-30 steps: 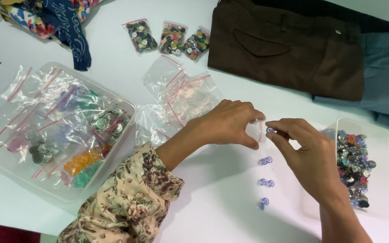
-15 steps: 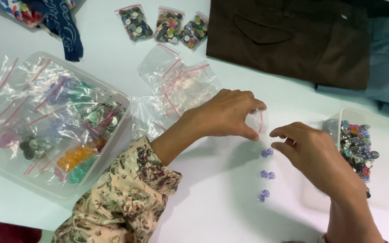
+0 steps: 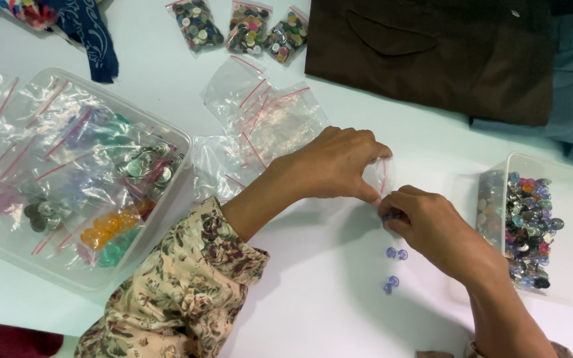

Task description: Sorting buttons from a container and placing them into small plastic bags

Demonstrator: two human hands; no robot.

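Left hand (image 3: 336, 166): pinched small clear zip bag with red strip (image 3: 378, 178), held at centre of white counter (image 3: 313, 292).
Right hand (image 3: 429, 225): fingertips closed on blue round button (image 3: 388, 217), just below bag mouth.
Loose blue buttons (image 3: 395, 254): on counter, near side of right hand.
Clear plastic tub of mixed buttons (image 3: 568, 199): right.

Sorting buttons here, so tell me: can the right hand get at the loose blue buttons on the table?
Probably yes. The right hand lies just above the blue buttons, with only bare table between.
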